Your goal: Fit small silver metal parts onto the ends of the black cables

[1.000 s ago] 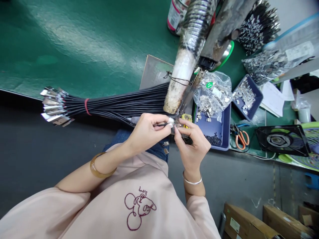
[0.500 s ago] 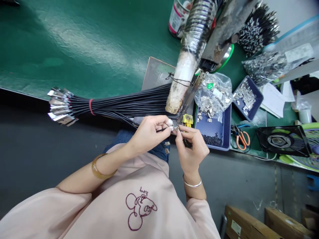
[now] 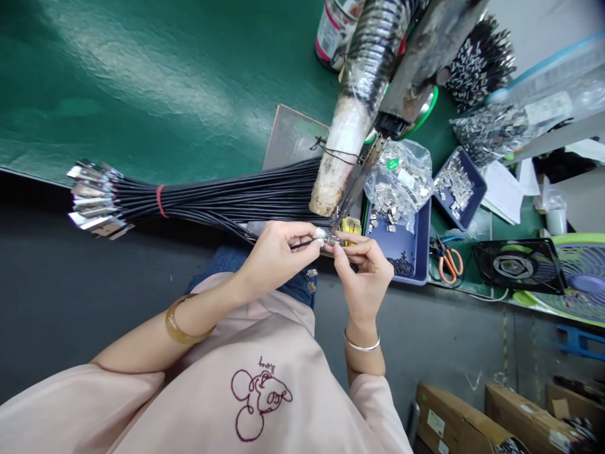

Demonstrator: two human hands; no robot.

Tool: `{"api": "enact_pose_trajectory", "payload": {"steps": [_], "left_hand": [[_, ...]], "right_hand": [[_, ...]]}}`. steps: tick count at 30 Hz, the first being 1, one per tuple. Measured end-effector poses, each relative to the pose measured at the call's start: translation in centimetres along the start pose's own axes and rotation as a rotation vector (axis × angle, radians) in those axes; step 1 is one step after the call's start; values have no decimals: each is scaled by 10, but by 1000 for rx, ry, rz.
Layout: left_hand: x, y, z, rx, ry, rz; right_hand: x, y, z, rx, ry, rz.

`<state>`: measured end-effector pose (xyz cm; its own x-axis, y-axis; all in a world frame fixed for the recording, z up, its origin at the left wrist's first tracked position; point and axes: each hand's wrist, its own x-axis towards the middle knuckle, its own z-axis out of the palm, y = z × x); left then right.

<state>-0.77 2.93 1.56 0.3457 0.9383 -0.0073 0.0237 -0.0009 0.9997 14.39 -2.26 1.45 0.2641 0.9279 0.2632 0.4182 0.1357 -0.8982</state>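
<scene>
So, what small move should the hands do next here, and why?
Probably push the small metal shell further onto the black cable. The left hand pinches the cable end, the right hand pinches the shell, and the two pieces already meet between the fingertips, just under the soldering iron tip.

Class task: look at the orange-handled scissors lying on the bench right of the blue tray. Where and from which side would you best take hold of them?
Probably by the two orange handle loops of the scissors, coming from above on the bench-edge side. They lie flat with the loops toward the person and the blades pointing away beside the blue tray, so the loops look easiest to reach.
</scene>
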Motion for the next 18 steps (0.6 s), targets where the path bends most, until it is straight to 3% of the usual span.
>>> {"api": "enact_pose_trajectory", "payload": {"steps": [9, 18], "left_hand": [[0, 1, 2, 19, 58, 43], [-1, -4, 2, 79, 12, 8]], "right_hand": [[2, -5, -4, -77, -20, -71], [-2, -2, -5, -363, -18, -421]]}}
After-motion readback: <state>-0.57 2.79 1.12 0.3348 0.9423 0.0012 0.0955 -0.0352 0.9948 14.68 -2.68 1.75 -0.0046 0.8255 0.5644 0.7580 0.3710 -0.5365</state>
